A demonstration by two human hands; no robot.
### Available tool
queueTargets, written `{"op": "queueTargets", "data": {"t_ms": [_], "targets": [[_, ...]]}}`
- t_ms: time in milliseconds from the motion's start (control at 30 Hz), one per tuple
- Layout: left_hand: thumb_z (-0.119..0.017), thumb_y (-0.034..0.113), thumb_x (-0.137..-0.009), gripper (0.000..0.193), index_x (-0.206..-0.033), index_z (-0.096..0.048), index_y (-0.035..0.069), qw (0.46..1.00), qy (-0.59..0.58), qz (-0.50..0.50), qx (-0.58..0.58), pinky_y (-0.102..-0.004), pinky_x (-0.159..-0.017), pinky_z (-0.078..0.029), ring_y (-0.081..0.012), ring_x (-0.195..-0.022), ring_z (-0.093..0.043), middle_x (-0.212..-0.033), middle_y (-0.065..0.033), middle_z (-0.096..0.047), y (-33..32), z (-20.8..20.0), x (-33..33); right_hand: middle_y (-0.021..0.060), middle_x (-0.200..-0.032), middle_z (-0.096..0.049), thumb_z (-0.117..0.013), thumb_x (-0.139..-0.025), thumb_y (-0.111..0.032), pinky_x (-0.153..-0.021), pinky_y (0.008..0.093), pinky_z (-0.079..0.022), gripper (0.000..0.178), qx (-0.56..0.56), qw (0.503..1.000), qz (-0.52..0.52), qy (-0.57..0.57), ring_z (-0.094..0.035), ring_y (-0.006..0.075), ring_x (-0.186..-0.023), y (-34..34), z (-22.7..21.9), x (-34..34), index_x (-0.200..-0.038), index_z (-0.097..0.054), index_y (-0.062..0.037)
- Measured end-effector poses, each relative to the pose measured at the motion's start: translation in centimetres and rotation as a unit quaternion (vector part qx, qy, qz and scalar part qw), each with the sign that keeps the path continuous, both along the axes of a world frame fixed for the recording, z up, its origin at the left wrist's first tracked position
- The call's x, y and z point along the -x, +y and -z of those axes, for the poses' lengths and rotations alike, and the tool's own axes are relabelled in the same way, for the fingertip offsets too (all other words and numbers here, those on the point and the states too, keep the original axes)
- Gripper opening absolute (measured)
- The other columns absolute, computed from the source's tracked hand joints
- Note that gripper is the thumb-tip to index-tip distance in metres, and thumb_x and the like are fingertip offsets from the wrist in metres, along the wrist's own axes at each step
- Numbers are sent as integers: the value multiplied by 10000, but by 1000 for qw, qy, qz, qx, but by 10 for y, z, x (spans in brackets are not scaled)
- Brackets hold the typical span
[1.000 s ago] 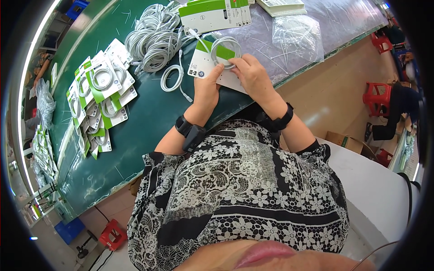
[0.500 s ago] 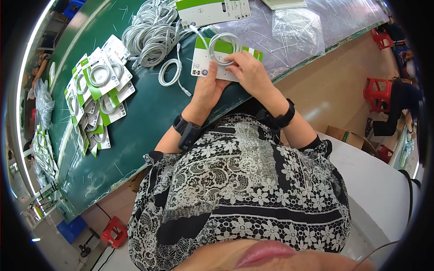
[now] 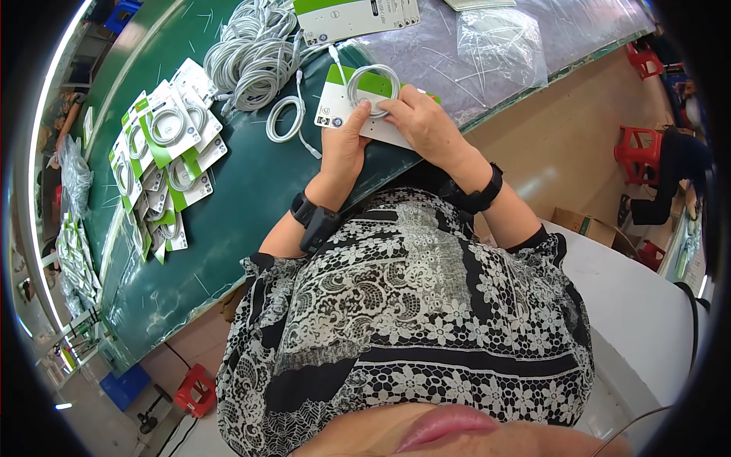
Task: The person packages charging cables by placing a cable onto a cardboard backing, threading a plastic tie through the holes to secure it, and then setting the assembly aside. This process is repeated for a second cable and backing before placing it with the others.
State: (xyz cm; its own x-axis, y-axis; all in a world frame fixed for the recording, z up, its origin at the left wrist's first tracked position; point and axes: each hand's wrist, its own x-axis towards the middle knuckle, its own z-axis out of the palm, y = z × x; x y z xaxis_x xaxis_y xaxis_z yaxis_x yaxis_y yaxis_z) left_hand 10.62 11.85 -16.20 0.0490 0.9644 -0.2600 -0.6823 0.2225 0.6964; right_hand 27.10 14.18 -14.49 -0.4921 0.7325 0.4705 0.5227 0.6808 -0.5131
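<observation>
A white-and-green backing card (image 3: 333,97) is held at the table's near edge, with a coiled white cable (image 3: 395,78) lying on it. My left hand (image 3: 346,145) is closed on the card's lower left part, thumb on top against the coil's lower rim and the other fingers underneath. At the coil's right side my right hand (image 3: 423,126) pinches the cable with thumb and forefinger. One cable end with a white plug (image 3: 333,53) sticks up past the card's top edge. Just left of the card, a single coiled cable (image 3: 285,120) lies on the table.
A heap of coiled cables (image 3: 251,65) sits farther back on the green table (image 3: 236,206). Carded cables (image 3: 164,145) are piled at the left. Blank cards (image 3: 354,19) and a clear plastic bag (image 3: 501,47) lie at the back. A red stool (image 3: 638,156) stands off to the right, near another person.
The card and coil have shifted slightly left. My left thumb has moved up onto the coil's lower rim, while my right hand still pinches its right side.
</observation>
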Motion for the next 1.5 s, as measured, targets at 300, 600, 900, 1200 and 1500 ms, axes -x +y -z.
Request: {"op": "queueTargets", "data": {"t_ms": [300, 600, 900, 1200, 1500], "targets": [[-619, 76, -897, 361, -1231, -489, 29, 999, 46, -22, -15, -310, -758, -555, -185, -960, -631, -1109, -92, -602, 0, -2, 4, 97, -853, -512, -632, -775, -10, -683, 364, -459, 260, -15, 999, -28, 17, -551, 278, -760, 1, 1, -3, -1030, -629, -59], [-446, 206, -1001, 400, -1356, -363, 41, 984, -155, 75, 41, -411, -978, -469, -244, -1185, -521, -1326, -131, -477, -5, -8, 1, 80, -822, -500, -685, -750, -12, -679, 356, -432, 259, -40, 993, 87, 63, -531, 259, -763, 5, -3, -1, -994, -666, -96], [-523, 99, -956, 369, -1302, -430, 9, 995, -75, 57, 13, -416, -967, -502, -247, -1115, -576, -1246, -129, -546, -8, 1, -3, 73, -846, -527, -706, -728, -30, -691, 358, -426, 269, -11, 995, 102, 18, -538, 250, -793, -5, -3, 6, -989, -663, -84], [-568, 55, -923, 372, -1274, -456, 5, 997, -74, 29, 22, -378, -928, -531, -247, -1073, -599, -1199, -131, -573, -4, 15, 3, 85, -856, -536, -644, -748, 14, -722, 359, -439, 303, 46, 998, -16, 50, -546, 261, -815, 6, 11, -5, -1036, -666, -77], [-562, 71, -933, 379, -1290, -441, 27, 998, -63, 16, 12, -363, -892, -549, -242, -1061, -603, -1198, -126, -568, -1, 11, -2, 82, -861, -524, -578, -767, 51, -743, 354, -438, 308, 11, 999, -20, 45, -538, 260, -832, 7, 13, -5, -1034, -673, -70]]}}
